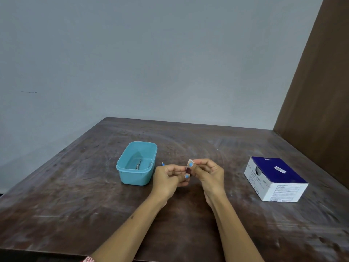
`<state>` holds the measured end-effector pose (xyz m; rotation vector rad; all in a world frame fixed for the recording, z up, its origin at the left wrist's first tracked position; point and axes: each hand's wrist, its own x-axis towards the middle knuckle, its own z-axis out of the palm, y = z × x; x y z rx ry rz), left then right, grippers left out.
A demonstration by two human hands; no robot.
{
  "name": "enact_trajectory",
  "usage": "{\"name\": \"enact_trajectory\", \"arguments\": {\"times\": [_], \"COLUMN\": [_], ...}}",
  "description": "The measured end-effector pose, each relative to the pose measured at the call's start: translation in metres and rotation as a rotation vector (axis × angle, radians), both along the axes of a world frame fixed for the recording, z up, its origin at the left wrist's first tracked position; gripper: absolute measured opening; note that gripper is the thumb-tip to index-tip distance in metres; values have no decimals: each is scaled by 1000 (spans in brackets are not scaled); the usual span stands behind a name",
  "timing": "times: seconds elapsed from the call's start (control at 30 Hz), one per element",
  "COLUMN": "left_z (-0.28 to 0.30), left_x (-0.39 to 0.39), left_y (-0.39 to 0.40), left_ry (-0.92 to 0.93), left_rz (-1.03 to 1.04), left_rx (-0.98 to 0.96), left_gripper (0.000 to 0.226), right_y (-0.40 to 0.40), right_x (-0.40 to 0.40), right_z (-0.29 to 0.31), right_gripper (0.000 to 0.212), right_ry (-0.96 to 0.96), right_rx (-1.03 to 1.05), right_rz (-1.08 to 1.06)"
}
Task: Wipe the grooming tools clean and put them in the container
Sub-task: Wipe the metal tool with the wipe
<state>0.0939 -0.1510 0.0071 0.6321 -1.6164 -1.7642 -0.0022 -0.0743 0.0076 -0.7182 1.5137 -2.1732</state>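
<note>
My left hand [168,176] and my right hand [205,173] meet above the middle of the dark wooden table [75,214]. Between their fingertips is a small white swab packet [189,165], pinched from both sides. A thin tool with a blue tip [162,163] sticks out behind my left hand, held in its fingers. To the left stands a light blue plastic container [120,167], open on top. A metal grooming tool [138,163] lies on its floor.
A blue and white box of alcohol swabs [275,178] sits on the table to the right of my hands. A brown panel [317,91] rises at the right edge. A grey wall stands behind the table.
</note>
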Motion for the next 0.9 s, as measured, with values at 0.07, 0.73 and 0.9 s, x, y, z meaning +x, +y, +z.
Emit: {"name": "enact_trajectory", "arguments": {"times": [0.07,0.73,0.9], "left_z": [0,0,0], "left_x": [1,0,0], "left_y": [-1,0,0], "left_ry": [2,7,-8], "left_rz": [3,7,-5], "left_rx": [6,9,1], "left_gripper": [21,23,22], "right_y": [0,0,-1], "right_x": [1,2,-1], "right_z": [-1,0,-2], "right_gripper": [10,12,9], "right_ry": [29,19,-1], "right_rx": [8,-3,9], "right_rz": [21,7,-30]}}
